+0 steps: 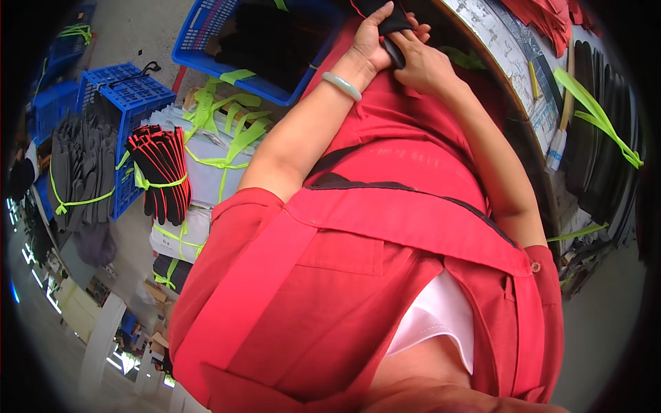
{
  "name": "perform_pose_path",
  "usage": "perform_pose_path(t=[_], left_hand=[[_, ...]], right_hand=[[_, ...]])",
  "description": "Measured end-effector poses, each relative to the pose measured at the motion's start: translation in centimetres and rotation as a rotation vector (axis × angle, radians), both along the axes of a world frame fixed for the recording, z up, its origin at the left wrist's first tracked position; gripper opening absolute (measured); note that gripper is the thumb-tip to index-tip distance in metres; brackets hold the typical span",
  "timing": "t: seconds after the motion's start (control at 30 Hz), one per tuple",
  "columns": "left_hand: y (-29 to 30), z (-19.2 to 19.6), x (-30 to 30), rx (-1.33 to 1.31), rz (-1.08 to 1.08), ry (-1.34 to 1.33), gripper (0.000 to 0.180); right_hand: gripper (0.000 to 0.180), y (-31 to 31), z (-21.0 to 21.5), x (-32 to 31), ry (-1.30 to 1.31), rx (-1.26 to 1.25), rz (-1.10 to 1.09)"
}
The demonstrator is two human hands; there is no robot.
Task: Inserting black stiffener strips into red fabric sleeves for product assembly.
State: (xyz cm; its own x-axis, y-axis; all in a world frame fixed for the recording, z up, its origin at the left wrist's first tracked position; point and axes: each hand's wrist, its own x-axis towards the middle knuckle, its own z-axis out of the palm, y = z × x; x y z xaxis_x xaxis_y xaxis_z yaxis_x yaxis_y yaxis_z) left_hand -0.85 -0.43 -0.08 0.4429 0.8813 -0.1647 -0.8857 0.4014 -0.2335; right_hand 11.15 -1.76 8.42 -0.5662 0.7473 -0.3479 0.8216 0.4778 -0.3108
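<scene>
We see a blue slatted plastic crate on the floor, with a bundle of black red-edged fabric pieces tied with yellow-green strap nearby. Above the red-aproned lap, left hand and right hand both clench a small black fabric piece.

free: floor gap left | blocked: blue crates, glove bundles, table edge right
</scene>
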Motion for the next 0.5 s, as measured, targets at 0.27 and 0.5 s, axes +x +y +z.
perform_pose_path(t=[0.27,0.5], left_hand=[[0.4,-0.3,0.2,-0.109,0.074,0.271,0.019],[0.3,-1.3,-0.9,-0.108,0.114,0.28,0.019]], right_hand=[[0.037,0.1,-0.9,-0.7,-0.076,0.099,0.016],[0.049,-1.4,1.1,2.9,0.114,0.086,0.236]])
